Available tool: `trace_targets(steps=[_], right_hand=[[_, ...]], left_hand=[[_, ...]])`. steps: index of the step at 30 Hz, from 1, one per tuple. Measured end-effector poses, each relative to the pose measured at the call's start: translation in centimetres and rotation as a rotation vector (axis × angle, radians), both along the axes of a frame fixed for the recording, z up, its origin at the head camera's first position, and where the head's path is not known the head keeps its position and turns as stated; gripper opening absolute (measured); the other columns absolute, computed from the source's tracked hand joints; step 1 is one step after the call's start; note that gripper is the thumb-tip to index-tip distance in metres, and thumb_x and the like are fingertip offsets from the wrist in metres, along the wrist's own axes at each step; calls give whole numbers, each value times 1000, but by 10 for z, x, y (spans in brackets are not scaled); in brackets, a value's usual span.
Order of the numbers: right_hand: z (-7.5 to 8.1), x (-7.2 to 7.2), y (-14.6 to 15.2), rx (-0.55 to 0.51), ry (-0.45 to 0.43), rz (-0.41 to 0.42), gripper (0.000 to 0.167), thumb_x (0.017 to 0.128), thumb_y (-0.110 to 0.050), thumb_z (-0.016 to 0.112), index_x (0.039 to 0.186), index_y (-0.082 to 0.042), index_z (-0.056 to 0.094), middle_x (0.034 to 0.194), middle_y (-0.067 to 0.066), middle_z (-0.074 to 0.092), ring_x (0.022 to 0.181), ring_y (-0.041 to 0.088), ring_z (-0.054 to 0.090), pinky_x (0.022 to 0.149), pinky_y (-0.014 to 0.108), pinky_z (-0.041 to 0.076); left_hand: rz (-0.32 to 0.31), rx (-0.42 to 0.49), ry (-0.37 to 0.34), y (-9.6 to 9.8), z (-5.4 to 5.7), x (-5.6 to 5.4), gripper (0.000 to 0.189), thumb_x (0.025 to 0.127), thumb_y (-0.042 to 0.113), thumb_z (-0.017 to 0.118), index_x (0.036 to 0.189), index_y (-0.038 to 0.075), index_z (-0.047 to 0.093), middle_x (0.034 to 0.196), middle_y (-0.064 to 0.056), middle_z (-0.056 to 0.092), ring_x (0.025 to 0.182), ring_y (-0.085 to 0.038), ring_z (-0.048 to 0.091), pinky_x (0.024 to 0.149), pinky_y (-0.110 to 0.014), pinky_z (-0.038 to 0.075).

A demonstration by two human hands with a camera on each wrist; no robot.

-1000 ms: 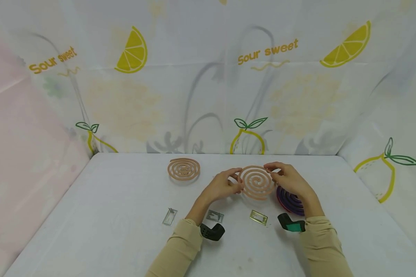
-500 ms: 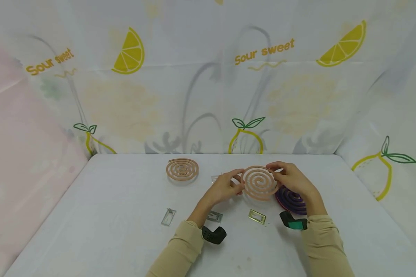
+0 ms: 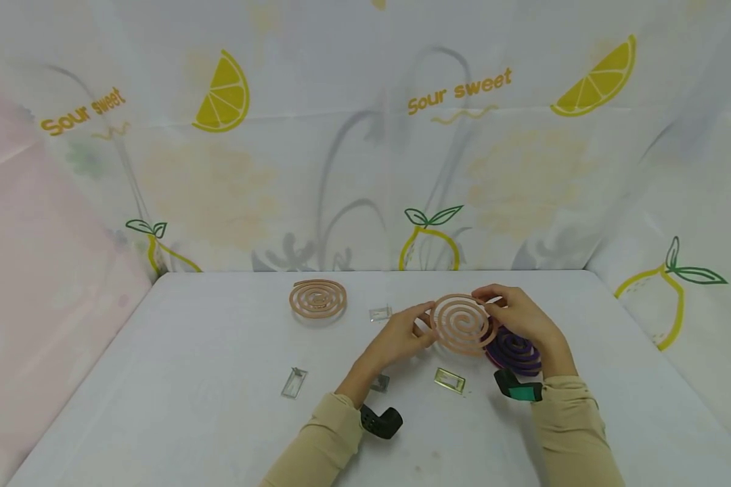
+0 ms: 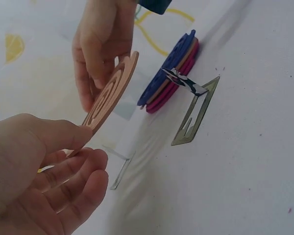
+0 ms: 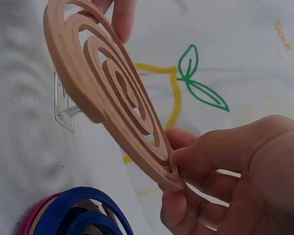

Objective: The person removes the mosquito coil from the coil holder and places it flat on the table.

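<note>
A tan mosquito coil (image 3: 465, 325) is held up over the table, its flat face tilted toward the head camera. My left hand (image 3: 402, 333) pinches its left edge; in the left wrist view the thumb (image 4: 71, 134) lies along the rim with the fingers below. On the opposite edge, my right hand (image 5: 230, 169) grips the coil between thumb and fingers. Close behind the coil, to the right, lies a stack of blue-purple, tan and pink coils (image 4: 169, 73). A gold metal coil stand (image 3: 449, 381) with a raised tab (image 4: 183, 81) lies in front of the coil.
Another tan coil (image 3: 318, 297) sits at the back left, with a shadow beneath it. Silver stands lie around: one (image 3: 380, 313) behind my left hand, one (image 3: 294, 383) at front left, one (image 3: 380, 383) partly hidden by my left wrist. A printed cloth (image 3: 317, 169) hangs behind the table.
Both hands have shifted slightly to the right with the coil between them. The silver stand behind my left hand has come into view. The head view has turned a little.
</note>
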State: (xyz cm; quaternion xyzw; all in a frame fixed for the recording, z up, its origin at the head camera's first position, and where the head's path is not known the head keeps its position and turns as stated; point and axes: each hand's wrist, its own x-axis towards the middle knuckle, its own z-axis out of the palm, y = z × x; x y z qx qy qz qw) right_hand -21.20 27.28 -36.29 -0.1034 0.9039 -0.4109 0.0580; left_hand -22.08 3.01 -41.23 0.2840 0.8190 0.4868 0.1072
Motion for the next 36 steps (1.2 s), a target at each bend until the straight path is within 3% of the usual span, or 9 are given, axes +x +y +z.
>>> trace_targets(steps=[6, 11, 16, 26, 36], right_hand=[[0, 1, 4, 22, 25, 4, 30, 95, -5, 50, 123, 3, 57, 119, 25, 59, 98, 32, 60, 66, 28, 52], [-1, 1, 7, 18, -8, 2, 30, 95, -5, 50, 123, 4, 56, 118, 26, 59, 97, 31, 61, 68, 28, 52], [1, 2, 8, 12, -31, 5, 31, 96, -5, 49, 123, 6, 56, 117, 28, 58, 97, 30, 62, 68, 27, 53], [3, 2, 13, 16, -30, 6, 29, 95, -6, 50, 122, 6, 57, 114, 27, 58, 97, 31, 62, 68, 28, 54], [4, 5, 23, 39, -42, -12, 30, 94, -4, 50, 121, 6, 56, 114, 27, 57, 100, 35, 62, 70, 30, 54]], left_hand=[[10, 1, 33, 5, 0, 5, 59, 89, 11, 64, 142, 3, 40, 110, -10, 64, 77, -12, 64, 57, -15, 48], [28, -25, 61, 7, 1, 8, 58, 89, 12, 64, 142, 4, 41, 111, -10, 64, 71, -7, 59, 55, -15, 46], [45, -33, 81, 11, 1, 10, 58, 88, 11, 65, 141, 4, 42, 112, -10, 64, 81, -12, 63, 60, -14, 47], [88, 33, 45, 20, -2, 10, 57, 85, 3, 66, 138, 0, 46, 113, -15, 58, 94, -23, 66, 68, -14, 50], [118, 105, 4, 37, -8, 12, 56, 82, -2, 66, 134, -3, 48, 114, -19, 57, 92, -30, 67, 68, -16, 51]])
